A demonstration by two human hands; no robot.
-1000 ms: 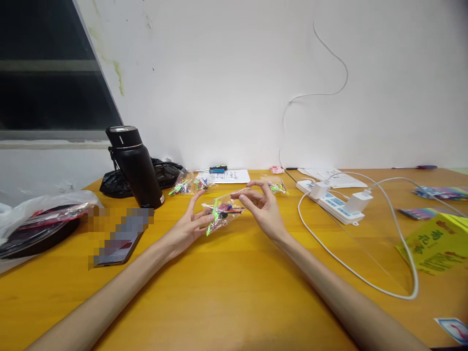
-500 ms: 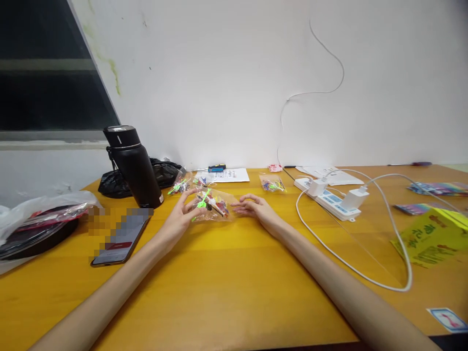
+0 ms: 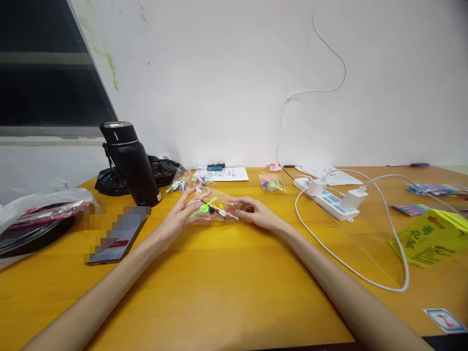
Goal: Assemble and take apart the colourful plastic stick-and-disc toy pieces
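Observation:
A small clear plastic bag (image 3: 215, 208) with colourful little toy parts, among them a bright green piece, lies low over the orange table (image 3: 226, 292) between my hands. My left hand (image 3: 181, 217) holds the bag's left end, fingers curled against it. On the bag's right end rests my right hand (image 3: 256, 212), fingers bent and pinching it. Both forearms stretch across the table from the near edge.
A black flask (image 3: 129, 163) and a black bag (image 3: 161, 171) stand at the back left, with a phone (image 3: 113, 239) in front. More small toy bags (image 3: 272, 183) lie near the wall. A white power strip (image 3: 329, 199) with chargers and a looping cable (image 3: 365, 278) lies right; yellow leaflet (image 3: 427, 236) far right.
The bag was held up in the air a second ago; both hands have lowered it to the table. My right hand let go briefly and has closed on its right end again.

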